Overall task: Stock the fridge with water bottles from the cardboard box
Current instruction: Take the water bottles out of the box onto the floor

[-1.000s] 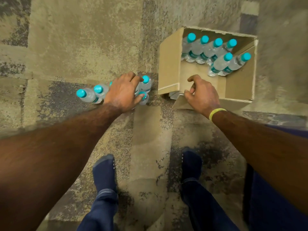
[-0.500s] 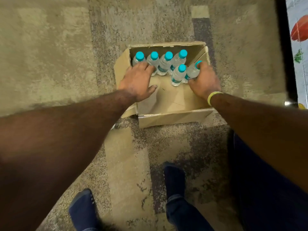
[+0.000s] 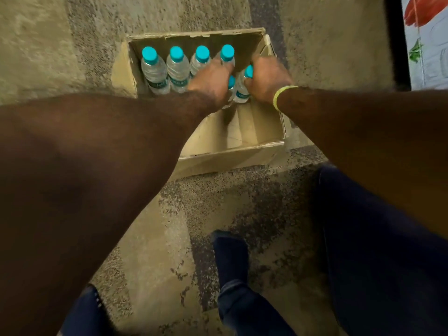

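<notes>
**Q:** Where are the water bottles?

**A:** Six clear water bottles [image 3: 155,73] with turquoise caps stand upright inside the cardboard box [image 3: 242,154], which sits open on patterned carpet [image 3: 72,44]. Four make a row along the far wall. Two more stand just in front of that row, at its right end.

**Q:** What are the hands doing?

**A:** The right hand [image 3: 266,78], with a yellow wristband [image 3: 283,94] at the wrist, has its fingers wrapped round the front right bottle [image 3: 241,93]; the cap shows beside the thumb. The left hand [image 3: 209,81] lies over the right end of the row. Its fingertips touch the fourth bottle [image 3: 227,54], and the front left bottle [image 3: 230,89] is just at its edge. Whether it has closed on either, I cannot tell, because the back of the hand hides the fingers.

**Q:** What has just changed?

**A:** Half a second ago the left hand lay at the left end of the back row. It has crossed over and now sits just beside the right hand. A second ago it rested on a cluster of bottles standing on the carpet outside the box, while the right hand held a box flap. The box holds six bottles, as it did then.

**Q:** What does that mean for the task?

**A:** A fresh pick-up seems to be starting, with both hands gathering the right-hand bottles. None looks lifted yet. No fridge can be made out for certain: only a printed panel [image 3: 426,44] at the right edge and one dark blue foot [image 3: 230,248] below.
</notes>
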### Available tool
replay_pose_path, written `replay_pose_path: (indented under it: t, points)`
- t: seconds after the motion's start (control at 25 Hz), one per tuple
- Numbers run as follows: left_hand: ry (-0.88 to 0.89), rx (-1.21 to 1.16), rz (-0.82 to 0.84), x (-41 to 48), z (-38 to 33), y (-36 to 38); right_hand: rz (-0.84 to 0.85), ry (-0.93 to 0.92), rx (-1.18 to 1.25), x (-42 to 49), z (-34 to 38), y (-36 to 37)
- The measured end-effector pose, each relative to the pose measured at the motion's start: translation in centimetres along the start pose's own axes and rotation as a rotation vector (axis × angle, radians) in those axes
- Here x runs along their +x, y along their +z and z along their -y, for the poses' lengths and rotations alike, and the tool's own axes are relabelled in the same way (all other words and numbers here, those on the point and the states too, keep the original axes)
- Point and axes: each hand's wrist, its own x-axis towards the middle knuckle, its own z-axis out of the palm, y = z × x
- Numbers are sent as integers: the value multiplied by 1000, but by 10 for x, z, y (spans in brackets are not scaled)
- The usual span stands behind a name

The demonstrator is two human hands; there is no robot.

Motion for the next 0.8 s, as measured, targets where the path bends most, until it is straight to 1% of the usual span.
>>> replay_pose_path:
  t: [0.16,0.28,0.36,0.44,0.56,0.68,0.8]
  points:
    - [54,-163,-72,-15,22,-2,-54,-64,119,-17,0,7]
    - [147,-237,-109,-41,43,-29,-147,-139,249,-34,11,-14]
    - [188,-273,-139,-60,58,-54,-169,-224,336,-48,26,-39]
    - [194,-339,-164,-80,74,-83,-154,-295,388,-61,48,-65]
    - [184,-397,-165,-113,99,-122,-105,-349,418,-76,84,-94]
    - [146,-445,-151,-157,126,-152,-17,-431,400,-91,130,-105]
    - [117,-460,-134,-208,152,-168,38,-500,397,-109,181,-105]
